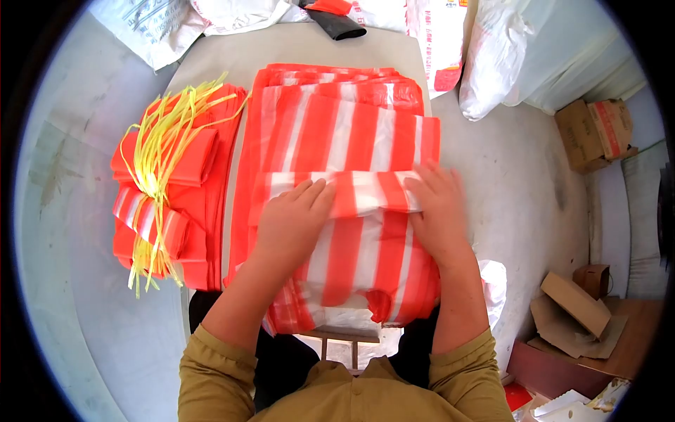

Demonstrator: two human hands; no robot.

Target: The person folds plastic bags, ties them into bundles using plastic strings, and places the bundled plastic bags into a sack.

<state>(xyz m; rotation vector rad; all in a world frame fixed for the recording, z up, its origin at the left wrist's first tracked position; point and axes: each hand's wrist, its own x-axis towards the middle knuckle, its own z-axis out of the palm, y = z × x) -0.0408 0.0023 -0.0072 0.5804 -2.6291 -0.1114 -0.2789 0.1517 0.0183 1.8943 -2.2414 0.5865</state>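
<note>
A stack of red and white striped plastic bags (pixel 316 133) lies on the table in front of me. Across its middle runs a folded striped band (pixel 362 193). My left hand (pixel 299 211) rests on the band's left end, its fingers bent over the plastic. At the right end, my right hand (pixel 437 207) presses on the band with its fingers spread and slightly blurred. Left of the stack, yellow ties (pixel 151 169) lie over folded red bags (pixel 190 158) and a small striped roll (pixel 140 218).
White printed sacks (pixel 151 32) and a dark tube (pixel 336 24) are at the table's far edge (pixel 246 46). A white plastic bag (pixel 496 60) stands beyond its right corner. Cardboard boxes (pixel 587 137) and an opened carton (pixel 576 309) are on the right.
</note>
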